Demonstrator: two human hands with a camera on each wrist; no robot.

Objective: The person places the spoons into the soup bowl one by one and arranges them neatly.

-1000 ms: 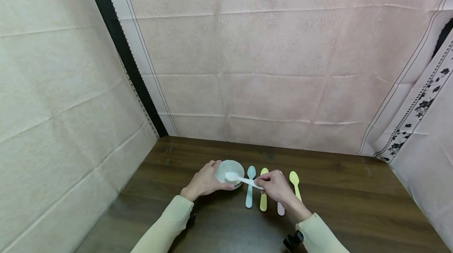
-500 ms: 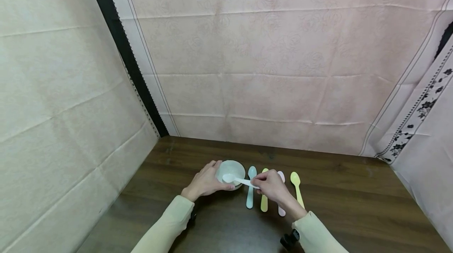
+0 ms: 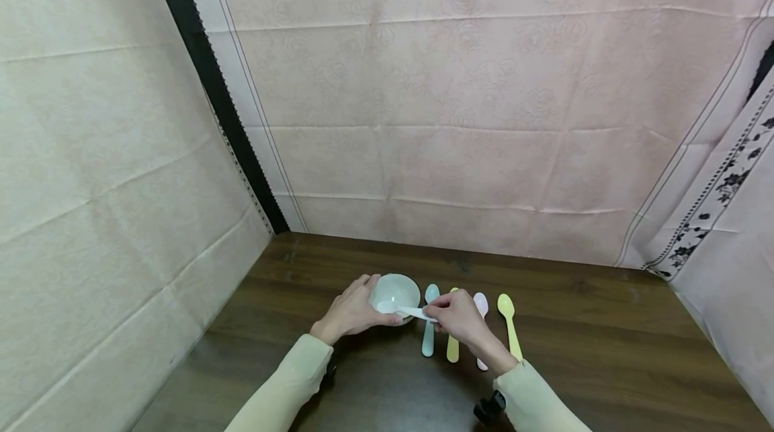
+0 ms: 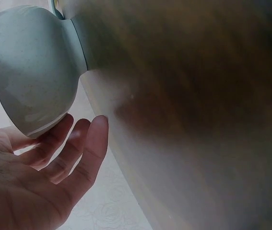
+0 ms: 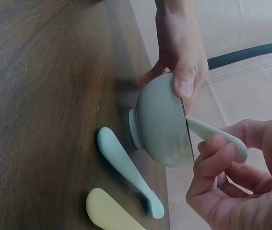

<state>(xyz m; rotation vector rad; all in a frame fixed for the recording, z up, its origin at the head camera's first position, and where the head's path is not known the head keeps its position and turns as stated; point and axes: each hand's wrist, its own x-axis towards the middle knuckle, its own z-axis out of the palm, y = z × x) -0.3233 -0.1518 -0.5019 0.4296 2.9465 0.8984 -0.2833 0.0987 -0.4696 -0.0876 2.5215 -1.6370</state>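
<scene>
"Pale cloth (image 3: 453,103) hung behind the dark desk (image 3: 393,395). What had just changed?"

"Within the last second, the white spoon (image 3: 413,312) had dipped. Its head had mostly slipped from sight inside the bowl (image 3: 396,285), so the work, I judged, had gone deeper into it."

"How were the hands posed?"

"The right hand (image 3: 462,319) had edged closer, fingertips pinching the handle, the forearm slanting in from the near right. The left hand (image 3: 353,311) gripped the left side of the bowl, thumb at the near rim, and the bowl stood upright."

"And farther out?"

"To the right lay a blue spoon (image 3: 428,340), a yellow spoon (image 3: 452,349), a lilac spoon (image 3: 481,303) and a second yellow spoon (image 3: 506,307)."
</scene>
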